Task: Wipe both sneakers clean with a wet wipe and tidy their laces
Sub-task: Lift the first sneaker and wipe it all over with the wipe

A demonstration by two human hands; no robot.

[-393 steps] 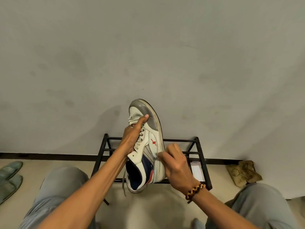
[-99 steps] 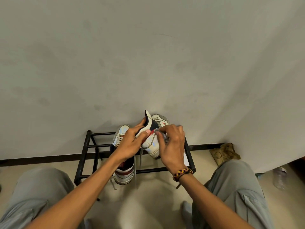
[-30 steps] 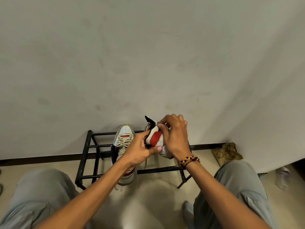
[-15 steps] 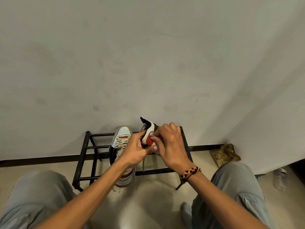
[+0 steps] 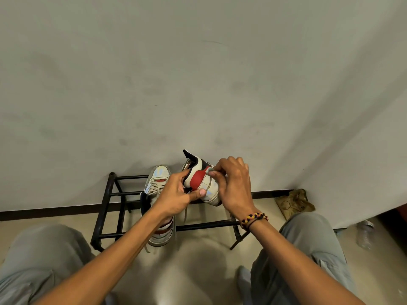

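Note:
A white sneaker [image 5: 199, 179] with a red heel patch and dark collar is held up in the air, heel toward me, above the black metal shoe rack [image 5: 103, 203]. My left hand [image 5: 176, 198] grips it from the left, thumb under the heel. My right hand [image 5: 233, 183] presses a small crumpled grey wet wipe [image 5: 209, 171] against the heel next to the red patch. The other sneaker [image 5: 157, 183], white with beige laces, lies on the rack to the left, toe toward the wall, partly hidden by my left forearm. A loose lace [image 5: 185, 213] hangs down below my hands.
The rack stands against a plain grey wall with a dark skirting. A crumpled brown bag [image 5: 294, 202] lies on the floor at the right. A clear plastic bottle [image 5: 364, 235] lies farther right. My knees in grey trousers flank the rack.
The held sneaker has turned a little, showing more of its heel. My right hand has slid right along the heel with the wipe. The sneaker on the rack has not moved.

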